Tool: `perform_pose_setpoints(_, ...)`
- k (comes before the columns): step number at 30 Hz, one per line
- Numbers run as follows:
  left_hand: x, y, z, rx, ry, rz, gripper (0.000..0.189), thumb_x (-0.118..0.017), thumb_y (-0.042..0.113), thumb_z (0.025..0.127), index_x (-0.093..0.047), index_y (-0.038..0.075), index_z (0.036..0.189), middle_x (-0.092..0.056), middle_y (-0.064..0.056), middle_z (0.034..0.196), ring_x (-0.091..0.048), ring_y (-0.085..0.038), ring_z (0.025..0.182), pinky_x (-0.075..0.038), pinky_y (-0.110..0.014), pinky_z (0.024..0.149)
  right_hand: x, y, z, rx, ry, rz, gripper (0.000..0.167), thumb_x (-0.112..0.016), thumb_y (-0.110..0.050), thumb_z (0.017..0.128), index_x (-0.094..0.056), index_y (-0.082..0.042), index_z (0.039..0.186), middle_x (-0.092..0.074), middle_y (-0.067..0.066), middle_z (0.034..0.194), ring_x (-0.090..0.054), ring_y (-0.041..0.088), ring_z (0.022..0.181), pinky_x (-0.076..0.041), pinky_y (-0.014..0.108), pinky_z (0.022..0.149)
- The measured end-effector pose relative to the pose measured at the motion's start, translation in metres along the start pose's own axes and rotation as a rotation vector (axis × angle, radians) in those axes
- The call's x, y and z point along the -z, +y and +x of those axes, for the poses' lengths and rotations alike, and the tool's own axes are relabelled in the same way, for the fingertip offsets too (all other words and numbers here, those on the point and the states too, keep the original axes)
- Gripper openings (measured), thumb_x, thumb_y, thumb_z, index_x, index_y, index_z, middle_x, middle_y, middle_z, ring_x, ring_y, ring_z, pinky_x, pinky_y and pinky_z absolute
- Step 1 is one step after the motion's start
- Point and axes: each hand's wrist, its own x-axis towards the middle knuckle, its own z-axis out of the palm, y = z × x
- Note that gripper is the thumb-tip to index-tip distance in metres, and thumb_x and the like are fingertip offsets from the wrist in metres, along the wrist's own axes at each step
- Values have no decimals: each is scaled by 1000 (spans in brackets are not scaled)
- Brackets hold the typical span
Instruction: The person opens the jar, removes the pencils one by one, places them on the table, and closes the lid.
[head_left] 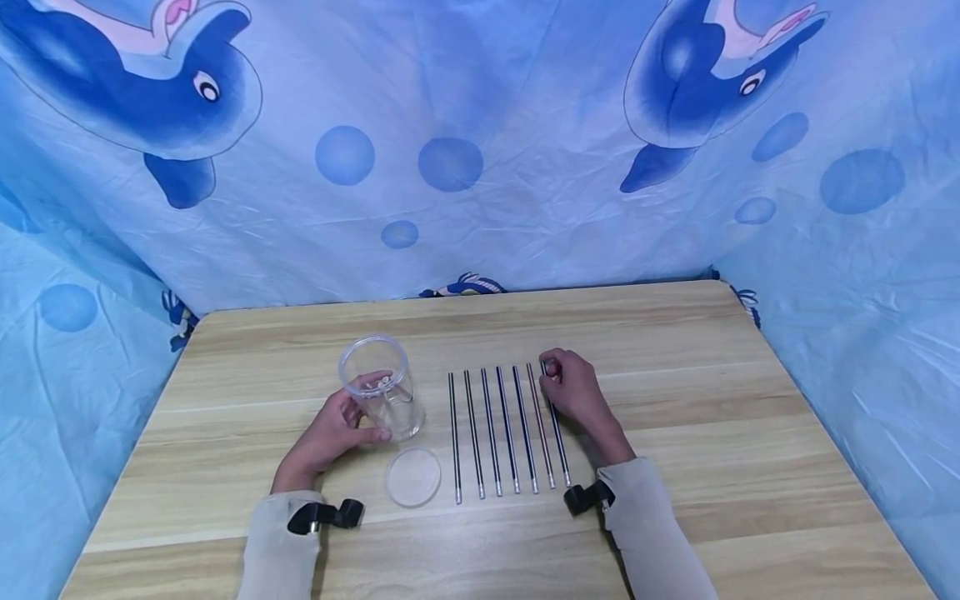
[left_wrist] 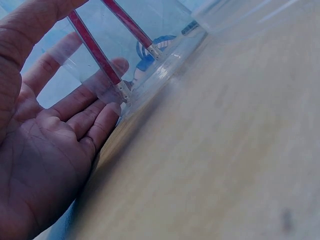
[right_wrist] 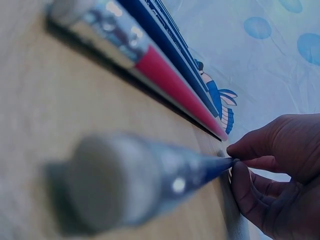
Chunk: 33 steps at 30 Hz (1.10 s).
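Note:
My left hand (head_left: 333, 429) is around a clear plastic jar (head_left: 405, 417), thumb on the near side and fingers on the far side. Through the jar wall (left_wrist: 170, 65) in the left wrist view, red pencils (left_wrist: 95, 47) stand with their metal-banded ends down. To the right lies a row of several pencils (head_left: 485, 433), side by side, eraser ends toward me. My right hand (head_left: 573, 385) pinches the far end of the rightmost one, a blue pencil (head_left: 557, 429). Its eraser end looms large in the right wrist view, beside a red pencil (right_wrist: 170, 82).
A clear round lid (head_left: 413, 477) lies flat on the wooden table (head_left: 712, 417), just in front of the jar and left of the pencils. Blue curtains (head_left: 510, 225) with printed dolphins hang behind the table and at both sides.

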Motion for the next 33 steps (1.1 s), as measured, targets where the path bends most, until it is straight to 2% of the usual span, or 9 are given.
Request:
perform_pose_setpoints(21, 0, -1, 2, -31, -12, -13, 81, -78, -12, 74, -43, 0, 146, -53, -2, 142, -47, -12, 133, -36, -21, 109, 1, 1, 1, -12, -4, 31, 32, -68, -3, 88, -65, -2, 120, -61, 7, 89, -57, 20, 78, -47, 34, 69)
perform_pose_setpoints(33, -1, 1, 1, -9, -4, -18, 82, -80, -9, 73, -43, 1, 146, -53, -1, 142, -46, -11, 133, -36, -21, 109, 1, 3, 2, 6, -8, 34, 32, -68, -3, 88, -66, -1, 119, -62, 7, 87, -57, 20, 76, -48, 34, 69)
